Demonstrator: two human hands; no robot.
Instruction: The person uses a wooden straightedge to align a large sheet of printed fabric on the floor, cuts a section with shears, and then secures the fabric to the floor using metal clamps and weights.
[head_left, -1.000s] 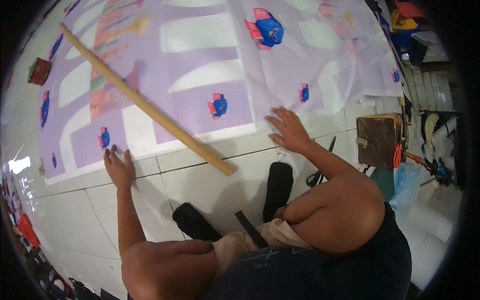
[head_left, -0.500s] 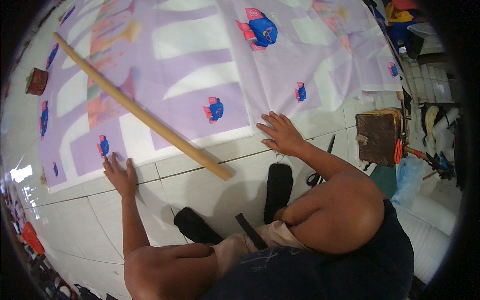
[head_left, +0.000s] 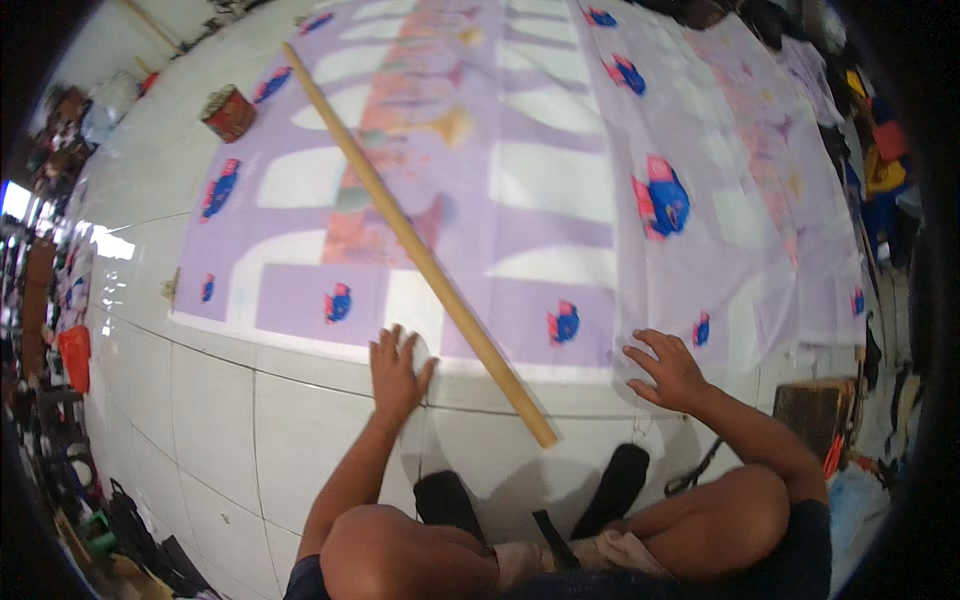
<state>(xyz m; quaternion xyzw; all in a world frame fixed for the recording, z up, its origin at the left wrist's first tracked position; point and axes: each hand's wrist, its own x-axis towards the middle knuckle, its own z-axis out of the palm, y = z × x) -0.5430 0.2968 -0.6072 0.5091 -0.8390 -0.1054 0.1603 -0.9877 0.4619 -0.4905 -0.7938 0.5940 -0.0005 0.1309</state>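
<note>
A large lilac and white printed sheet [head_left: 555,210] lies spread on the tiled floor in front of me, with blue and pink figures and an orange band on it. My left hand [head_left: 397,380], fingers spread, is at its near edge, close to a small blue figure. Farther right along that edge my right hand [head_left: 672,374] is open too, beside a wrinkled part of the sheet. Neither hand holds anything. A long tan pole [head_left: 415,250] lies slantwise across the sheet between my hands, its near end reaching onto the tiles.
A red tin [head_left: 230,114] stands by the sheet's far left edge. Black scissors [head_left: 693,470] lie beside my right foot, and a brown box [head_left: 815,415] is at the right. Assorted clutter lines both sides. My feet in black socks [head_left: 612,490] rest before the sheet.
The view has swung up and to the left, showing more of the sheet. My left hand has shifted right along the edge, closer to the pole. My right hand remains near the edge.
</note>
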